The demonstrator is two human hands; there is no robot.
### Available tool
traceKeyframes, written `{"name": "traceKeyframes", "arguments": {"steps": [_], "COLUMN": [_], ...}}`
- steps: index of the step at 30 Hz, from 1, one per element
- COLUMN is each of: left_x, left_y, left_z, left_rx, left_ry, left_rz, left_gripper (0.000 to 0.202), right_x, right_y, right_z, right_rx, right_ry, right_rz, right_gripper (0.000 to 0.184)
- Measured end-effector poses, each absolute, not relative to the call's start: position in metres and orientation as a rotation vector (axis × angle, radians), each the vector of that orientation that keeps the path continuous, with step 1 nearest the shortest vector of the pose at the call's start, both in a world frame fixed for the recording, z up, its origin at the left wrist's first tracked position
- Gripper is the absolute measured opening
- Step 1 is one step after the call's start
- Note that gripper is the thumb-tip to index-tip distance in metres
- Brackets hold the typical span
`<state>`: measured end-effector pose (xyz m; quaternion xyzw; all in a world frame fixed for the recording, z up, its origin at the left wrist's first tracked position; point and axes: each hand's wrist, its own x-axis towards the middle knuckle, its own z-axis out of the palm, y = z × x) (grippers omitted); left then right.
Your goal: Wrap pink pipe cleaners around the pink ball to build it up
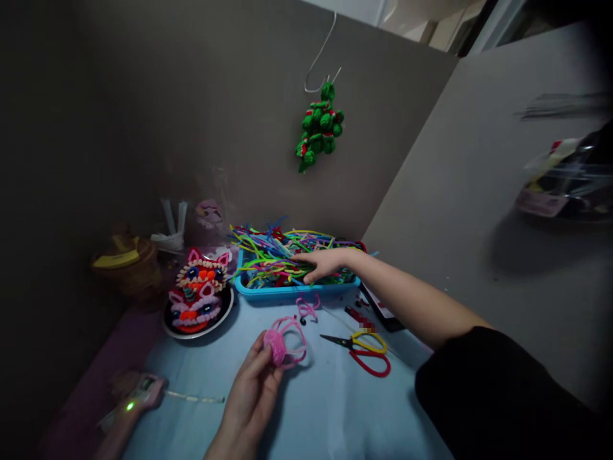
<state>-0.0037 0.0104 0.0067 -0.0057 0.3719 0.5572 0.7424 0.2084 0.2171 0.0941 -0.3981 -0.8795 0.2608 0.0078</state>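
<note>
In the lower middle, my left hand (253,380) pinches a small pink pipe-cleaner piece (274,346) between thumb and fingers. The piece has a dense, rounded pad and several thin loops standing out to the right. My right hand (323,263) reaches across to a blue tray (297,294) heaped with multicoloured pipe cleaners (275,246). Its thumb and forefinger are apart, with the fingertips among the strands; I see nothing gripped there. Between the hands and the tray lies a twisted bit of pink pipe cleaner (308,308).
Scissors (368,351) with yellow and red handles lie on the light blue cloth (316,409). Fuzzy animal faces sit on a dark plate (225,313) at left. A pinkish tool with a green light (148,390) lies lower left. A green ornament (320,124) hangs from a wire.
</note>
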Motion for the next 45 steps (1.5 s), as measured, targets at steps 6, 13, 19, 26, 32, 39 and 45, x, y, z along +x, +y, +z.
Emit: {"name": "traceKeyframes", "arguments": {"steps": [6,13,19,26,32,39,45], "left_x": [-0.004,-0.005,-0.003,-0.003,-0.003,-0.004,-0.004], "left_y": [0.011,0.010,0.009,0.010,0.009,0.011,0.011], "left_z": [0.003,0.004,0.004,0.003,0.007,0.003,-0.001], "left_rx": [-0.014,-0.029,-0.031,-0.057,-0.050,-0.020,-0.006], "left_ry": [0.807,0.786,0.768,0.792,0.789,0.776,0.783], "left_rz": [1.231,1.241,1.232,1.220,1.216,1.201,1.221], "left_gripper": [0.026,0.031,0.032,0.035,0.035,0.029,0.031], "right_x": [0.215,0.205,0.204,0.205,0.205,0.235,0.252], "right_y": [0.265,0.274,0.267,0.247,0.213,0.173,0.154], "right_z": [0.127,0.072,0.088,0.096,0.040,0.057,0.095], "right_rx": [-1.560,-1.742,-1.762,-1.794,-1.471,-1.411,-1.353], "right_ry": [-2.372,-2.603,-2.557,-2.225,-2.813,-2.836,-2.892], "right_rz": [0.411,0.428,0.046,-0.456,0.241,0.601,0.706], "right_gripper": [0.042,0.071,0.060,0.055,0.075,0.075,0.039]}}
